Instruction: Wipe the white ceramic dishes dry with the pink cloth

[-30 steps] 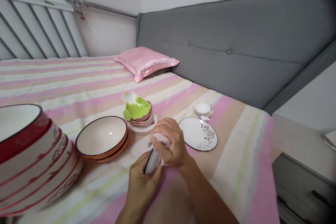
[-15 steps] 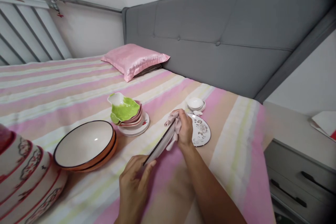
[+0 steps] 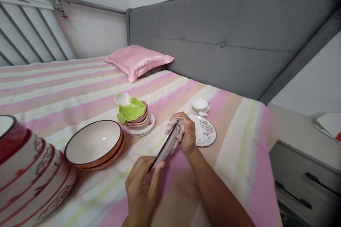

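My left hand (image 3: 142, 188) grips the near edge of a white plate with a dark rim (image 3: 164, 147), held tilted on edge above the striped bed. My right hand (image 3: 186, 133) is closed on a pale pink cloth (image 3: 178, 132) pressed against the plate's far end. Just beyond my right hand a flat white plate with a flower pattern (image 3: 206, 130) lies on the bedspread.
Orange-sided bowls (image 3: 94, 145) sit left of the hands, with a stack of red-patterned bowls (image 3: 29, 181) at the far left. A green leaf-shaped dish (image 3: 130, 108) tops small plates. A small white cup (image 3: 200, 105), pink pillow (image 3: 137, 60), grey headboard (image 3: 226, 42) and nightstand (image 3: 306, 170) are around.
My right hand with the cloth has moved from the plate's near part out to its far end. The plate has tipped lower and points farther away. The view has shifted a little.
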`<action>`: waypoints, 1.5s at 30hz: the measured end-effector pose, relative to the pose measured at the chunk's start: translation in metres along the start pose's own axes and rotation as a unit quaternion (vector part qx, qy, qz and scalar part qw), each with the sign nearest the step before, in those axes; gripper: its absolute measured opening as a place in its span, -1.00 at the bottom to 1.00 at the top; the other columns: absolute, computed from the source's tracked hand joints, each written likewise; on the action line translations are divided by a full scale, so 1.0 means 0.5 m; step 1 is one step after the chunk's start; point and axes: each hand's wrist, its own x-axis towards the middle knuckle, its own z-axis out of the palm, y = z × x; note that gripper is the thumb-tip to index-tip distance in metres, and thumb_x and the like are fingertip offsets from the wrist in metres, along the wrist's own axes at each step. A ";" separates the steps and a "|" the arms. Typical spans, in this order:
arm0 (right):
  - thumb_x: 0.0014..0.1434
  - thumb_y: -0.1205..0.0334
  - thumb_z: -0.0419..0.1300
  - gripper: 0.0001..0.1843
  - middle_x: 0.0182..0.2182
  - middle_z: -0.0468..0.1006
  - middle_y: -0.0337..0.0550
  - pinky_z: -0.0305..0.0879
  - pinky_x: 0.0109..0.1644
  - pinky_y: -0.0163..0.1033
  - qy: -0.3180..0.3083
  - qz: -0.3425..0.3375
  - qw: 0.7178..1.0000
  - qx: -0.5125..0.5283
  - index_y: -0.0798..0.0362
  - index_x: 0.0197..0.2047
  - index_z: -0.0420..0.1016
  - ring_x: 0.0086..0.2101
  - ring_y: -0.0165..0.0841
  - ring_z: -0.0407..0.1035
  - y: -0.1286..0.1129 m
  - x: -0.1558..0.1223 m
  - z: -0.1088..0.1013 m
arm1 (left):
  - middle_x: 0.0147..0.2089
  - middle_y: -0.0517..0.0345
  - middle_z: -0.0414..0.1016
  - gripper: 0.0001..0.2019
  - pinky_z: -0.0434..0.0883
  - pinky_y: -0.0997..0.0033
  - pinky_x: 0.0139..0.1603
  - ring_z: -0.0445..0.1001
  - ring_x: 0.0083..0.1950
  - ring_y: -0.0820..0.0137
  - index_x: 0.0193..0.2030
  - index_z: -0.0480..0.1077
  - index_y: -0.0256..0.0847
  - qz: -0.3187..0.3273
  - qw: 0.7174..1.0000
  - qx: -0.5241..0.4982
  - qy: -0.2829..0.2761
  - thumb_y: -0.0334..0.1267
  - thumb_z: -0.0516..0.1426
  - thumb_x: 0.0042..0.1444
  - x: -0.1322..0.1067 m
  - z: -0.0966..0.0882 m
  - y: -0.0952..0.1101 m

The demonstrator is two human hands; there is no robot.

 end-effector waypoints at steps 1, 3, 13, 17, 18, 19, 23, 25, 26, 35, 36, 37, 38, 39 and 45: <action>0.18 -0.27 -0.23 -0.37 -0.41 0.47 -0.11 0.31 -0.23 -0.15 -0.010 -0.033 0.999 -0.016 0.03 -0.29 0.45 -0.32 -0.25 0.40 -0.007 -0.001 -0.001 | -0.46 0.11 0.39 -0.86 0.25 0.46 -0.38 0.32 -0.44 0.40 -0.37 0.44 -0.19 0.001 1.000 0.004 -0.006 -0.21 0.11 0.12 0.001 -0.001 -0.001; 0.19 -0.25 -0.23 -0.38 -0.39 0.46 -0.10 0.27 -0.18 -0.11 -0.038 -0.109 0.992 -0.051 0.01 -0.30 0.47 -0.32 -0.25 0.38 -0.024 -0.003 0.000 | -0.47 0.12 0.39 -0.87 0.25 0.47 -0.40 0.31 -0.45 0.40 -0.37 0.44 -0.19 0.004 1.000 0.010 -0.019 -0.22 0.11 0.11 0.003 -0.004 -0.004; 0.10 0.17 0.04 -0.80 -0.49 0.46 -0.23 0.16 -0.06 -0.09 -0.176 -0.308 0.901 -0.250 0.01 -0.45 0.43 -0.36 -0.34 0.28 -0.102 -0.049 0.082 | -0.55 0.24 0.26 -0.82 0.25 0.48 -0.47 0.24 -0.49 0.44 -0.53 0.24 -0.16 -0.093 0.994 -0.045 0.037 -0.19 0.13 -0.01 -0.008 -0.002 -0.028; 0.07 0.22 0.06 -0.84 -0.52 0.46 -0.26 0.16 -0.01 -0.11 -0.156 -0.312 0.897 -0.269 0.00 -0.49 0.41 -0.37 -0.36 0.28 -0.095 -0.051 0.091 | -0.52 0.23 0.29 -0.84 0.25 0.47 -0.46 0.27 -0.45 0.41 -0.50 0.24 -0.16 -0.140 0.987 -0.073 0.018 -0.19 0.10 0.01 -0.004 0.003 -0.029; 0.06 0.23 0.06 -0.85 -0.52 0.46 -0.26 0.16 -0.02 -0.11 -0.146 -0.309 0.902 -0.265 0.00 -0.49 0.41 -0.37 -0.36 0.28 -0.092 -0.048 0.087 | -0.52 0.23 0.30 -0.84 0.25 0.47 -0.46 0.28 -0.44 0.40 -0.50 0.25 -0.16 -0.154 0.986 -0.064 0.009 -0.19 0.09 0.03 -0.002 0.005 -0.028; 0.05 0.24 0.06 -0.86 -0.52 0.46 -0.25 0.16 -0.02 -0.11 -0.134 -0.303 0.907 -0.260 0.00 -0.48 0.41 -0.37 -0.35 0.28 -0.090 -0.043 0.082 | -0.51 0.22 0.33 -0.85 0.24 0.47 -0.45 0.29 -0.44 0.39 -0.49 0.27 -0.17 -0.167 0.985 -0.049 -0.009 -0.20 0.09 0.03 0.001 0.006 -0.030; 0.07 0.25 0.03 -0.83 -0.50 0.47 -0.21 0.15 -0.04 -0.09 -0.098 -0.264 0.930 -0.237 0.01 -0.45 0.43 -0.35 -0.32 0.29 -0.082 -0.027 0.058 | -0.39 0.10 0.49 -0.86 0.28 0.41 -0.36 0.40 -0.32 0.27 -0.37 0.43 -0.20 -0.177 0.976 0.038 -0.118 -0.19 0.17 -0.05 0.010 0.007 -0.051; 0.10 0.26 0.01 -0.80 -0.49 0.47 -0.19 0.15 -0.04 -0.08 -0.086 -0.245 0.938 -0.227 0.01 -0.44 0.44 -0.34 -0.32 0.30 -0.080 -0.023 0.050 | -0.31 0.04 0.52 -0.81 0.30 0.35 -0.27 0.42 -0.24 0.20 -0.31 0.47 -0.22 -0.161 0.973 0.060 -0.156 -0.17 0.15 -0.01 0.011 0.005 -0.066; 0.11 0.26 0.00 -0.79 -0.48 0.47 -0.19 0.15 -0.03 -0.08 -0.081 -0.240 0.941 -0.223 0.02 -0.43 0.45 -0.33 -0.32 0.30 -0.079 -0.022 0.047 | -0.28 0.02 0.52 -0.80 0.31 0.32 -0.22 0.43 -0.21 0.19 -0.28 0.48 -0.22 -0.155 0.972 0.059 -0.167 -0.16 0.12 0.04 0.011 0.004 -0.072; 0.20 0.25 -0.08 -0.66 -0.47 0.48 -0.19 0.18 -0.11 -0.13 0.021 -0.156 0.979 -0.130 0.02 -0.45 0.48 -0.36 -0.33 0.34 -0.062 -0.014 0.019 | -0.15 0.01 0.49 -0.80 0.32 0.31 -0.05 0.41 -0.08 0.27 -0.17 0.46 -0.22 -0.047 0.990 -0.025 -0.131 -0.21 0.08 0.16 0.008 0.002 -0.077; 0.21 0.25 -0.10 -0.63 -0.49 0.48 -0.19 0.19 -0.17 -0.16 0.050 -0.121 0.986 -0.106 0.03 -0.47 0.47 -0.38 -0.33 0.33 -0.058 -0.011 0.014 | -0.16 0.02 0.48 -0.82 0.33 0.35 -0.06 0.42 -0.09 0.30 -0.16 0.44 -0.22 -0.024 0.992 -0.034 -0.122 -0.24 0.08 0.16 0.008 0.002 -0.071; 0.21 0.25 -0.11 -0.62 -0.50 0.47 -0.19 0.20 -0.23 -0.19 0.074 -0.084 0.990 -0.080 0.03 -0.48 0.47 -0.40 -0.34 0.33 -0.054 -0.007 0.011 | -0.17 0.04 0.47 -0.84 0.33 0.39 -0.08 0.42 -0.11 0.33 -0.15 0.43 -0.21 -0.002 0.993 -0.042 -0.112 -0.26 0.08 0.16 0.008 0.002 -0.065; 0.21 0.25 -0.12 -0.61 -0.51 0.47 -0.19 0.19 -0.29 -0.22 0.091 -0.051 0.993 -0.056 0.04 -0.50 0.46 -0.42 -0.34 0.33 -0.051 -0.005 0.008 | -0.18 0.06 0.46 -0.85 0.34 0.42 -0.09 0.42 -0.12 0.36 -0.15 0.42 -0.20 0.018 0.993 -0.049 -0.102 -0.30 0.08 0.16 0.007 0.002 -0.059; 0.20 0.25 -0.12 -0.61 -0.51 0.47 -0.20 0.19 -0.33 -0.24 0.099 -0.025 0.994 -0.038 0.05 -0.50 0.46 -0.43 -0.35 0.33 -0.048 -0.002 0.007 | -0.18 0.08 0.46 -0.86 0.33 0.45 -0.11 0.42 -0.13 0.38 -0.14 0.41 -0.19 0.035 0.994 -0.055 -0.093 -0.32 0.09 0.16 0.007 0.003 -0.053; 0.22 0.21 -0.13 -0.61 -0.49 0.45 -0.18 0.19 -0.25 -0.20 0.049 -0.054 0.995 -0.075 0.05 -0.46 0.46 -0.39 -0.33 0.32 -0.054 -0.009 0.014 | -0.24 0.12 0.42 -0.88 0.33 0.52 -0.23 0.39 -0.23 0.43 -0.16 0.38 -0.19 0.055 0.997 -0.042 -0.047 -0.35 0.10 0.15 0.005 0.000 -0.038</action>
